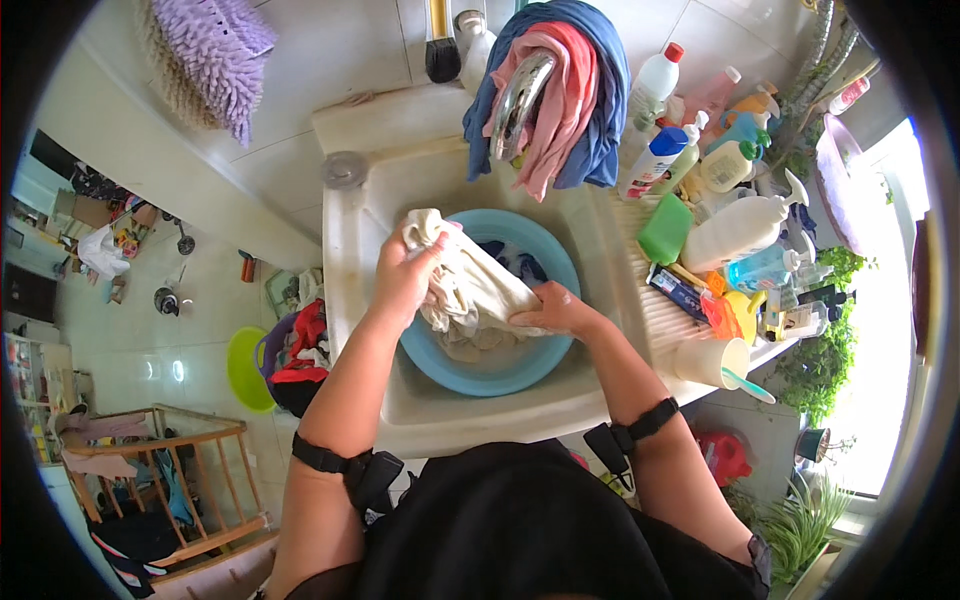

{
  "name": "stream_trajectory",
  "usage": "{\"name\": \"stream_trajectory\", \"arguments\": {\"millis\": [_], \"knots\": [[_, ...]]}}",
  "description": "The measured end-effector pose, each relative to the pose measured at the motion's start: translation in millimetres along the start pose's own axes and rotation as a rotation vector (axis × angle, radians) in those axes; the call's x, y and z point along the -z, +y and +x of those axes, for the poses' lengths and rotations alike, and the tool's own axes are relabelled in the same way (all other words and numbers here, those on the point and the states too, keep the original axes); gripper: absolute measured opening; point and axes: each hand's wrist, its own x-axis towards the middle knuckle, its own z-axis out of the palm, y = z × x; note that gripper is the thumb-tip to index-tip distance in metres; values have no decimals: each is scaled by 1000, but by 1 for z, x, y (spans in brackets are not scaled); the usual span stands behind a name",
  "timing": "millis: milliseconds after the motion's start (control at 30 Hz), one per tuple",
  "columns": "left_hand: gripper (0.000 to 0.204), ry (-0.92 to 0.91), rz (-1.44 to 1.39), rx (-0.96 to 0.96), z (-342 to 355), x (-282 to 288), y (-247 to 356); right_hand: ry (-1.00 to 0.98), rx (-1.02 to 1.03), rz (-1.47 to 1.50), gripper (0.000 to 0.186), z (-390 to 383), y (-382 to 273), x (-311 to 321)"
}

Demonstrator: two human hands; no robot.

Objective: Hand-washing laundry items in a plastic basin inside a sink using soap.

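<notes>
A wet cream-coloured cloth garment [468, 280] is stretched between my two hands above a blue round basin [552, 245]. My left hand [408, 268] is closed around its bunched upper end, at the basin's left side. Lower down on the right, my right hand [555, 308] grips the other end near the basin's rim. Part of the garment hangs into cloudy water. Dark cloth [528, 268] lies in the basin behind it. The basin stands inside a white sink [385, 190].
Pink and blue cloths hang over the faucet [522, 100]. To the right, a ribbed ledge [640, 290] holds several bottles, a green soap bar [665, 230] and a cream cup [712, 362] with a toothbrush. Left of the sink stand a laundry-filled basket [300, 340] and a lime-green basin [245, 368].
</notes>
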Motion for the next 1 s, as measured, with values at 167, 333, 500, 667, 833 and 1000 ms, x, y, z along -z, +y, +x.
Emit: {"name": "stream_trajectory", "arguments": {"millis": [167,333,500,667,833,1000], "knots": [[28,118,-175,27,2,23,5,29,-42,506,27,-10,42,2],[36,30,-430,66,0,28,-16,128,223,1637,35,3,1,-10],[42,-289,-497,288,-10,9,-45,135,90,1510,31,26,-50,-22],[46,-383,-424,397,-11,13,-49,45,251,1078,46,15,-59,-13],[27,-193,-252,389,-13,21,-41,91,169,-15,47,6,-39,6],[21,80,-169,246,-10,5,-43,66,-33,494,37,11,-6,5]]}}
